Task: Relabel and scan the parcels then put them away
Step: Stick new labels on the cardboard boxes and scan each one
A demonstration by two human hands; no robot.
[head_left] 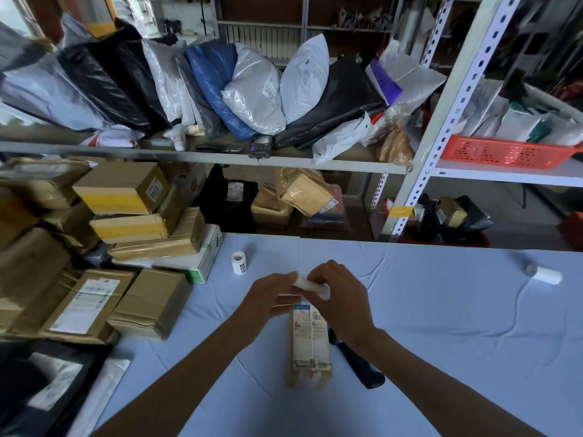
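Two-handed, held a small white slip [310, 283] just above the far end of the parcel [310, 348]. Pinched its left end with the curled fingers of the left hand [271, 294]; closed the right hand [340, 298] over its right end, thumb and fingers tight on it. Could not make out any print on the slip through the blur, nor tell whether slip and parcel touched.

Saw the parcel as a narrow brown box with a long printed label on its top face, lying flat on the pale blue tablecloth [441, 326], lengthwise toward the body, between the two forearms. Noted a black handled object [356, 364] on the cloth just beside the parcel's right side, partly under the right forearm.

Spotted a white roll [239, 262] standing upright near the table's far edge, left of the hands, and a second roll [544, 272] lying on its side well apart to the right. Found stacked cardboard boxes [120, 187] crowding the table's left side. Noted, on the metal shelf behind, a row of leaning plastic mailer bags [252, 89], a dark handheld device [260, 146] at the shelf's front edge, and a red basket [504, 152] on the rack to the right.
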